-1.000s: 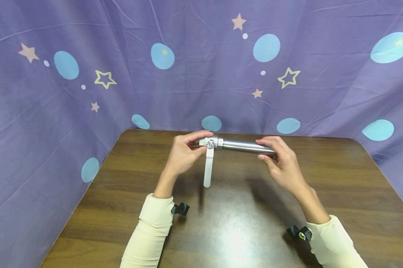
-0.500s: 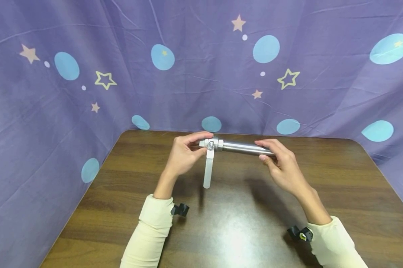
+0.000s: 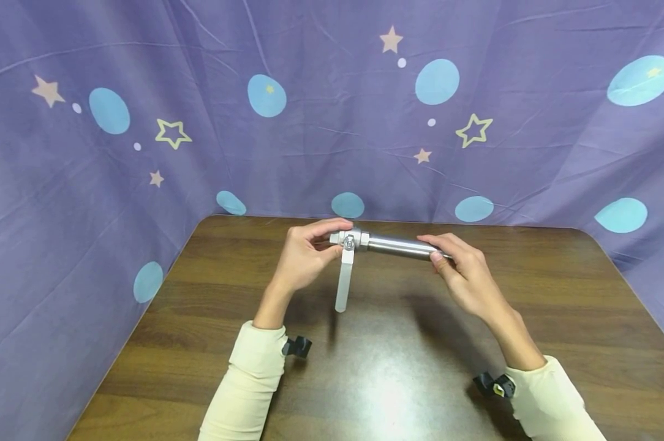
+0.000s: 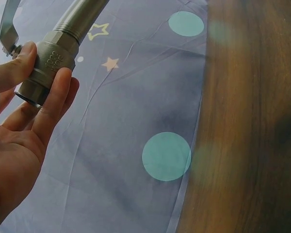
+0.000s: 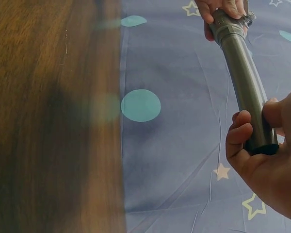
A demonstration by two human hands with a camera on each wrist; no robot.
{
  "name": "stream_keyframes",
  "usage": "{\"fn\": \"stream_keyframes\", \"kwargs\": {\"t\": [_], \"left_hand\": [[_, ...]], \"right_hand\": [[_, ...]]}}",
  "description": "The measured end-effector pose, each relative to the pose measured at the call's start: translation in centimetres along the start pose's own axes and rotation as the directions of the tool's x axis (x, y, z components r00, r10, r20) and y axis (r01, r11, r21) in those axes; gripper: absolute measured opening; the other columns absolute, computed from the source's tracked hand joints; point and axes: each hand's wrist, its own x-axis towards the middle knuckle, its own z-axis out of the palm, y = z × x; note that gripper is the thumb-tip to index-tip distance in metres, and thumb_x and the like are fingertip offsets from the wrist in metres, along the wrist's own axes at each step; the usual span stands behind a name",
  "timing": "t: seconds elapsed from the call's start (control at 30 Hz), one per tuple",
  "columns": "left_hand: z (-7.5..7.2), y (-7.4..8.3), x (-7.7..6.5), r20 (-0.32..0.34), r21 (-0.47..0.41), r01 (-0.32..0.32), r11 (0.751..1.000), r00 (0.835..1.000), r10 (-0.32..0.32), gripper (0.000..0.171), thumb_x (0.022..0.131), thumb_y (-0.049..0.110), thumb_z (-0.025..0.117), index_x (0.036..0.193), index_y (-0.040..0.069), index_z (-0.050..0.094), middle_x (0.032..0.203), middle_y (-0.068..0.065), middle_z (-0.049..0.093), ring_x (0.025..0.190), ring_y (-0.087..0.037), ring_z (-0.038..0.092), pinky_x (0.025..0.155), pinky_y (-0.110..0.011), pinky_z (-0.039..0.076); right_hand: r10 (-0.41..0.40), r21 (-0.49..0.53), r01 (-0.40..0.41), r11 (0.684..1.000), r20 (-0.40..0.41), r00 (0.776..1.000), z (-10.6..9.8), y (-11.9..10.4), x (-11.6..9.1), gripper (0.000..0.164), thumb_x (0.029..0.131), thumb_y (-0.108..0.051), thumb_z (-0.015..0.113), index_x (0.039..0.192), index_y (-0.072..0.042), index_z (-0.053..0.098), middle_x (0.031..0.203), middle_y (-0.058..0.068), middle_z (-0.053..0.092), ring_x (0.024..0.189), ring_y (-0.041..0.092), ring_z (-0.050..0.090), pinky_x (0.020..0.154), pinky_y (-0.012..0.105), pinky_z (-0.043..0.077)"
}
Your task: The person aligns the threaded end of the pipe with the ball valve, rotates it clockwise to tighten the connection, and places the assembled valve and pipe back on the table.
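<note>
A silver ball valve (image 3: 356, 237) with a flat lever handle (image 3: 344, 285) is joined to a steel pipe (image 3: 395, 245), and both are held up above the table. My left hand (image 3: 303, 254) grips the valve body between thumb and fingers; in the left wrist view its open end (image 4: 31, 94) faces the palm. Toward the viewer and downward points the lever. Around the pipe's far end curl the thumb and fingers of my right hand (image 3: 467, 272). The right wrist view shows the pipe's dark end (image 5: 264, 148) close to the right palm.
A brown wooden table (image 3: 387, 343) lies below both hands, with a bright reflection on it. Behind and to the left hangs a purple curtain (image 3: 310, 153) with stars and blue ovals. Black camera mounts (image 3: 298, 346) sit at the cuffs.
The pipe's right end has dipped slightly, and the right thumb and fingers have shifted a little on it. The left hand keeps its grip on the valve, nearly still.
</note>
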Motion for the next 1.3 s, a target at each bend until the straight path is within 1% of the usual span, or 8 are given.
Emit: {"fn": "stream_keyframes", "kwargs": {"t": [0.2, 0.3, 0.47, 0.63, 0.73, 0.9, 1.07, 1.3], "left_hand": [[0.06, 0.1, 0.03, 0.0, 0.002, -0.005, 1.0, 1.0, 0.005, 0.041, 0.082, -0.021, 0.072, 0.121, -0.008, 0.076, 0.131, -0.024, 0.075, 0.116, -0.018, 0.073, 0.097, -0.029, 0.064], [-0.01, 0.06, 0.0, -0.011, 0.001, -0.002, 1.0, 1.0, 0.002, 0.042, 0.082, -0.021, 0.072, 0.122, -0.009, 0.076, 0.13, -0.025, 0.075, 0.112, -0.013, 0.073, 0.096, -0.029, 0.064], [-0.24, -0.07, 0.0, -0.037, -0.016, -0.001, 1.0, 0.999, 0.001, 0.043, 0.082, -0.021, 0.071, 0.123, -0.009, 0.075, 0.125, -0.028, 0.076, 0.101, -0.005, 0.074, 0.092, -0.029, 0.066], [-0.31, 0.0, 0.11, -0.037, -0.032, -0.011, 0.999, 0.999, 0.01, 0.043, 0.082, -0.022, 0.071, 0.123, -0.01, 0.074, 0.122, -0.03, 0.076, 0.097, -0.003, 0.073, 0.089, -0.025, 0.066], [-0.29, 0.04, 0.13, -0.035, -0.037, -0.008, 0.999, 0.999, 0.006, 0.043, 0.082, -0.021, 0.07, 0.123, -0.011, 0.074, 0.122, -0.03, 0.076, 0.097, -0.003, 0.073, 0.089, -0.024, 0.066], [-0.27, 0.13, 0.08, -0.033, -0.033, 0.001, 0.999, 0.999, -0.002, 0.042, 0.083, -0.02, 0.07, 0.123, -0.011, 0.074, 0.122, -0.029, 0.076, 0.098, -0.003, 0.073, 0.09, -0.027, 0.066], [-0.31, 0.11, 0.06, -0.031, -0.025, -0.005, 1.0, 1.0, 0.004, 0.041, 0.083, -0.019, 0.07, 0.123, -0.01, 0.074, 0.124, -0.028, 0.076, 0.1, -0.003, 0.072, 0.093, -0.032, 0.066], [-0.34, -0.02, 0.04, -0.029, -0.022, -0.013, 1.0, 1.0, 0.012, 0.042, 0.083, -0.02, 0.07, 0.123, -0.01, 0.074, 0.127, -0.027, 0.075, 0.103, -0.003, 0.072, 0.093, -0.026, 0.065]], "right_hand": [[0.022, 0.002, -0.022, 1.0, 0.007, 1.0, -0.03, 0.02, -0.02, 0.034, 0.105, 0.0, 0.06, 0.135, -0.009, 0.072, 0.09, -0.001, 0.065, 0.072, 0.002, 0.057, 0.064, 0.015, 0.045], [0.037, 0.027, -0.037, 0.999, -0.003, 0.999, -0.01, -0.15, -0.15, 0.04, 0.102, 0.0, 0.066, 0.141, -0.009, 0.067, 0.112, 0.004, 0.07, 0.085, 0.002, 0.059, 0.067, 0.013, 0.048], [0.02, 0.103, -0.013, 0.995, -0.068, 0.998, 0.23, -0.48, -0.15, 0.055, 0.09, 0.003, 0.08, 0.143, -0.006, 0.063, 0.141, 0.014, 0.06, 0.107, 0.006, 0.057, 0.072, 0.01, 0.054], [-0.131, 0.04, 0.138, 0.99, -0.143, 0.981, 0.63, -0.22, 0.21, 0.046, 0.085, 0.014, 0.078, 0.129, 0.005, 0.065, 0.132, 0.023, 0.061, 0.119, 0.025, 0.059, 0.102, 0.01, 0.048], [-0.193, -0.021, 0.192, 0.981, -0.148, 0.97, 0.75, 0.02, 0.29, 0.044, 0.084, 0.017, 0.077, 0.125, 0.007, 0.064, 0.126, 0.024, 0.062, 0.119, 0.035, 0.059, 0.111, 0.012, 0.04], [-0.207, -0.022, 0.206, 0.978, -0.151, 0.967, 0.8, 0.14, 0.28, 0.046, 0.081, 0.02, 0.078, 0.123, 0.007, 0.065, 0.121, 0.021, 0.065, 0.114, 0.033, 0.063, 0.108, 0.01, 0.042], [-0.204, 0.004, 0.207, 0.978, -0.161, 0.966, 0.69, -0.02, 0.28, 0.049, 0.08, 0.019, 0.08, 0.126, 0.004, 0.068, 0.12, 0.018, 0.069, 0.112, 0.02, 0.065, 0.102, 0.009, 0.045], [-0.17, 0.009, 0.172, 0.985, -0.114, 0.979, 0.51, 0.16, 0.19, 0.048, 0.086, 0.014, 0.079, 0.132, 0.002, 0.069, 0.122, 0.016, 0.073, 0.11, 0.009, 0.063, 0.097, 0.008, 0.045]]}}
